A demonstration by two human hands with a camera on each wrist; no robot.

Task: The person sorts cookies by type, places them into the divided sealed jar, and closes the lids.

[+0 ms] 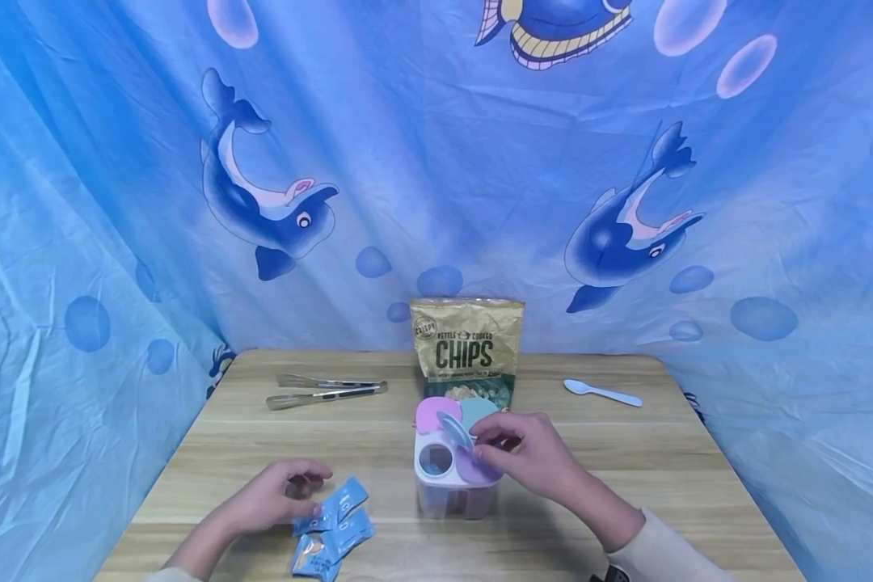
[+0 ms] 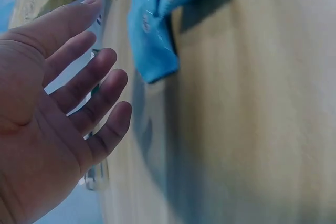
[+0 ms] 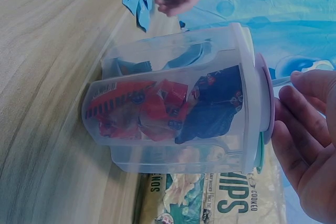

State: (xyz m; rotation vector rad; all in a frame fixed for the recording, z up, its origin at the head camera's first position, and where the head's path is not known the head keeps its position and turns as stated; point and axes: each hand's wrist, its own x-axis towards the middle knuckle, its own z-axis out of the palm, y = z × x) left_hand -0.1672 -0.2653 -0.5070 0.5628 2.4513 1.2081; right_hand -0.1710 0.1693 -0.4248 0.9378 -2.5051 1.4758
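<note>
My right hand [image 1: 527,453] pinches a light blue lid [image 1: 454,430] and tilts it up, leaving a round opening [image 1: 436,459] on the front left of a clear storage container [image 1: 445,499]. Pink, green and purple lids cover the other openings. Red and dark wrapped packets [image 3: 163,103] show through the container's wall in the right wrist view. My left hand [image 1: 276,495], fingers loosely bent and holding nothing, hovers beside several small blue snack packets [image 1: 345,529]. In the left wrist view its palm [image 2: 47,114] and spread fingers face the camera, near a blue packet [image 2: 152,40].
A bag of kettle cooked chips [image 1: 467,343] stands right behind the container. Metal tongs [image 1: 327,393] lie at the back left of the wooden table [image 1: 611,517], and a white spoon [image 1: 602,393] at the back right. A blue ocean-print curtain [image 1: 422,162] surrounds the table.
</note>
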